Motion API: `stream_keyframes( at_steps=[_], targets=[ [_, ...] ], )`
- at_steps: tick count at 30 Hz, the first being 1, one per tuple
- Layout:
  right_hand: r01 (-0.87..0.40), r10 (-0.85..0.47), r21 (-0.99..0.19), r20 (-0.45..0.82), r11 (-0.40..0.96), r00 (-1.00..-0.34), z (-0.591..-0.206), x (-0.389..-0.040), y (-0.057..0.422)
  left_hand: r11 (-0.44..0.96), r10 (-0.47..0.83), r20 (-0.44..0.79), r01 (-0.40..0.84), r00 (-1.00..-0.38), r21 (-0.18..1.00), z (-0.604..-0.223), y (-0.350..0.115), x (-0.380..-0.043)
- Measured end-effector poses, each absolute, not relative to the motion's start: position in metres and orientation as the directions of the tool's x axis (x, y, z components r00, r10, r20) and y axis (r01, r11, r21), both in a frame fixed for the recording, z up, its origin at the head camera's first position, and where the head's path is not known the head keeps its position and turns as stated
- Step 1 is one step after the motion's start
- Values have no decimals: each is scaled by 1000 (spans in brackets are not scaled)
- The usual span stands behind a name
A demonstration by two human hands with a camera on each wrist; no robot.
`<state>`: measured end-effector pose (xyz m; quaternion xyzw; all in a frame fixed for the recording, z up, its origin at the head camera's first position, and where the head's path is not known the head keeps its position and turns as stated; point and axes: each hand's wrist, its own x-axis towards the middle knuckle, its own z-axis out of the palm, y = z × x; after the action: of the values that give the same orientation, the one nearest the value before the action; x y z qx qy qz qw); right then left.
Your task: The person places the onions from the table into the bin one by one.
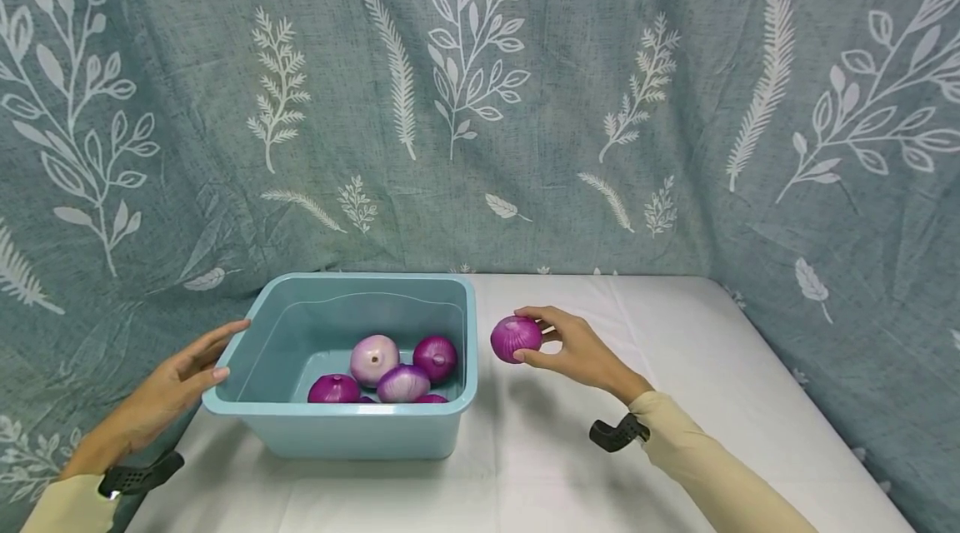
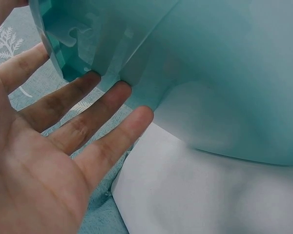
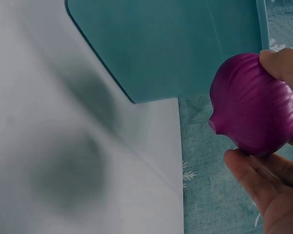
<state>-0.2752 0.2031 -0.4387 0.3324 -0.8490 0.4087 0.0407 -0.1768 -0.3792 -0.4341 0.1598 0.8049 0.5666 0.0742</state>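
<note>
My right hand (image 1: 573, 350) holds a purple onion (image 1: 516, 339) between thumb and fingers, above the table just right of the blue plastic tub (image 1: 360, 433). In the right wrist view the onion (image 3: 251, 105) shows its stubby pointed end, and the tub's wall is behind it. At the tub's left side, my left hand (image 1: 176, 387) touches the rim with its fingers spread. The left wrist view shows straight fingers (image 2: 105, 141) against the tub's outer wall (image 2: 224, 83). Inside the tub lie several onions, among them a pale one (image 1: 374, 361) and a dark purple one (image 1: 435, 359).
A white cloth covers the table (image 1: 570, 450), whose right edge slants toward the front. Behind and beside it hangs a blue-green curtain (image 1: 525, 208) with white leaf prints. Black bands (image 1: 618, 433) sit on both wrists.
</note>
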Motion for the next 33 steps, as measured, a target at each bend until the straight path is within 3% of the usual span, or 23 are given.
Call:
stream_keyframes(
  at_steps=[33],
  targets=[
    [-645, -490, -664, 447, 379, -748, -393, -266, 173, 337, 317, 44, 156, -947, 929, -432, -378, -176]
  ],
)
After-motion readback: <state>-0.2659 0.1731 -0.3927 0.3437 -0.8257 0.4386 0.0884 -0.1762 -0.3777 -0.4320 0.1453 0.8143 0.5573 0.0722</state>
